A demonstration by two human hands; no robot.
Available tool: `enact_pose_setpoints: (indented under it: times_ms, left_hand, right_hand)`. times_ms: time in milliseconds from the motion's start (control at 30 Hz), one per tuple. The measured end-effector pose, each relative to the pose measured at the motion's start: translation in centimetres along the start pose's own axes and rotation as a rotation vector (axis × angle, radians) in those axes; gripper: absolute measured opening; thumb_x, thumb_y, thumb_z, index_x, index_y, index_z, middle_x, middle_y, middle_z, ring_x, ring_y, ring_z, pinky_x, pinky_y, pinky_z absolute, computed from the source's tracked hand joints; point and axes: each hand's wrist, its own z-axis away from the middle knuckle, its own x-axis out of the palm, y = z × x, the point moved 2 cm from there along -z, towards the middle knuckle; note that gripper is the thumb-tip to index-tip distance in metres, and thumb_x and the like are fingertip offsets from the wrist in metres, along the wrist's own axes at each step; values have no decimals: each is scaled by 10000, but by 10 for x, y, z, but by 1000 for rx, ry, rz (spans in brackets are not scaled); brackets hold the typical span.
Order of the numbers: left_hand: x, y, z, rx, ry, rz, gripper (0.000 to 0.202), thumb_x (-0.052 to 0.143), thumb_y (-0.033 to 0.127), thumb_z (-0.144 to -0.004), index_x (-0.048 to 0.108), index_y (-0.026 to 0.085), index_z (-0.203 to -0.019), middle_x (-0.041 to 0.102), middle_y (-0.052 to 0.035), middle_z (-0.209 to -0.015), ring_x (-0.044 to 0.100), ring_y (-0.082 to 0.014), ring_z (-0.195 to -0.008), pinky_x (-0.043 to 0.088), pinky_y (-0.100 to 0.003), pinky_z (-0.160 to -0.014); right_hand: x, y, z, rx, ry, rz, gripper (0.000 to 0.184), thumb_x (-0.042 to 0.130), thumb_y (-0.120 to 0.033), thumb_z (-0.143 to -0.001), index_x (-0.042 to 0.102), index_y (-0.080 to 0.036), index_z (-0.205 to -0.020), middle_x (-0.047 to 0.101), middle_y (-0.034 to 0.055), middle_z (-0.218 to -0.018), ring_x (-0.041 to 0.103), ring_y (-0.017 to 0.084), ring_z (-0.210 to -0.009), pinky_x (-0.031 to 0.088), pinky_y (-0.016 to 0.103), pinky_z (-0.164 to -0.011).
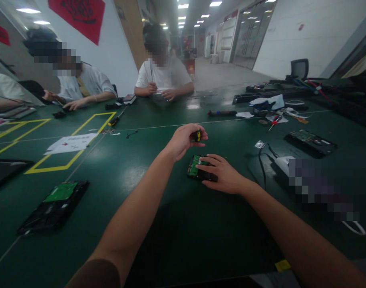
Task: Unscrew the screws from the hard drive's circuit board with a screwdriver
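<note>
Clasping a yellow-and-black tool handle in the grip of the left hand, raised over the green tabletop on the far side of the middle hard drive. Cannot tell the type of tool; largely hidden by the fingers.

Resting the right hand on that drive, at the middle of the tabletop, green circuit board facing up; fingers spread over its right part, grip not closed around it.

Noting a second hard drive at near left, well apart from both hands, also board side up, and a third at far right. Lying between the third drive and the right forearm: a partly blurred device with a black cable.

Recording farther off a red-handled screwdriver to the right, a dark cylindrical tool near the far edge, a yellow-and-black screwdriver to the left, and a printed sheet across yellow tape markings. Seated at the far side: a person in a white T-shirt, with a thin tool in one hand.
</note>
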Motion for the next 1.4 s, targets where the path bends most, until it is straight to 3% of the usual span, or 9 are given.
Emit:
enact_pose_setpoints:
  times_ms: [267, 533, 733, 1000, 1200, 1400]
  left_hand:
    - [1, -2, 1, 18, -31, -33, 215, 607, 317, -894, 701, 129, -938, 678, -101, -918, 643, -186, -891, 592, -324, -755]
    - [3, 2, 4, 41, -64, -118, 237, 634, 326, -888, 745, 134, -972, 677, -135, -1124, 620, -190, -956, 573, -278, -688]
    - [2, -2, 3, -17, -42, -70, 228, 594, 321, -898, 686, 143, -1007, 673, -101, -937, 679, -204, -871, 577, -290, -635]
    - [1, -4, -1, -26, 15, -7, 179, 598, 328, -874, 616, 163, -942, 675, -99, -995, 701, -228, -918, 621, -366, -720]
    - [0, -3, 0, 16, -9, -69, 214, 576, 330, -883, 682, 146, -906, 650, -106, -972, 626, -196, -909, 595, -304, -683]
    - [1, -6, 0, -14, -16, -50, 246, 542, 359, -939, 683, 159, -963, 668, -99, -892, 658, -195, -841, 583, -325, -711]
  right_hand:
    - [-1, -1, 1, 9, -6, -4, 576, 711, -466, -896, 609, -327, -1446, 534, 77, -1542, 411, 403, -1448, 338, 645, -1181]
    - [1, 1, 1, 3, 10, 7, 574, 711, -469, -894, 615, -311, -1438, 534, 83, -1541, 412, 399, -1448, 346, 642, -1178]
    - [0, 0, 1, 5, 4, -6, 573, 722, -464, -888, 619, -323, -1434, 535, 79, -1541, 420, 395, -1442, 333, 648, -1183]
    - [-1, 0, 0, 22, -24, -2, 581, 710, -473, -894, 612, -318, -1445, 524, 81, -1553, 408, 401, -1454, 322, 638, -1195]
    - [-2, -1, 0, 24, -42, 4, 602, 699, -486, -897, 593, -309, -1462, 510, 83, -1566, 402, 404, -1459, 325, 638, -1193]
    - [-2, -1, 0, 19, -25, 2, 584, 702, -483, -897, 606, -316, -1448, 527, 80, -1550, 416, 404, -1449, 326, 651, -1189]
